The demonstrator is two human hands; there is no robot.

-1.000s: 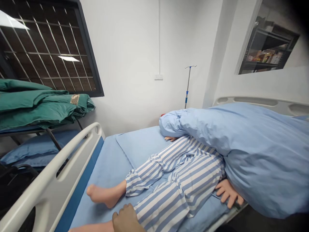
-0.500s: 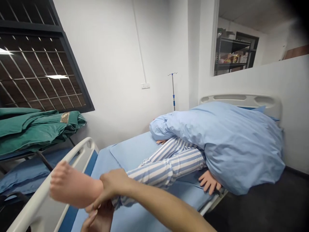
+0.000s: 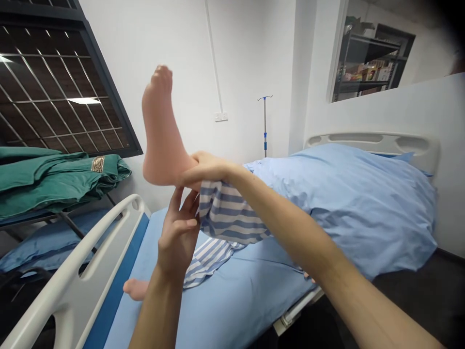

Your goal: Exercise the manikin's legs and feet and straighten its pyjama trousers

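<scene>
A manikin in blue-and-white striped trousers [image 3: 232, 218] lies on the bed, one leg raised with its bare foot [image 3: 160, 131] pointing up. My right hand [image 3: 209, 169] is wrapped around the ankle of that raised leg, just above the trouser hem. Below the ankle, my left hand [image 3: 179, 237] has its fingers stretched upward and apart, the tips at the underside of the ankle beside the hem. The manikin's other foot [image 3: 135, 289] lies low on the mattress, partly behind my left forearm. A light blue quilt [image 3: 363, 208] covers the upper body.
The bed's footboard [image 3: 76, 271] stands at the left and its headboard [image 3: 378, 140] at the far right. Behind the bed is a drip stand [image 3: 265, 126]. Green folded cloth [image 3: 54, 182] lies on another bed at left, near the barred window [image 3: 61, 92].
The held leg has risen well above the mattress, its foot now pointing up. My right hand stays on the ankle; my left hand has come up beneath it. The other leg now shows below.
</scene>
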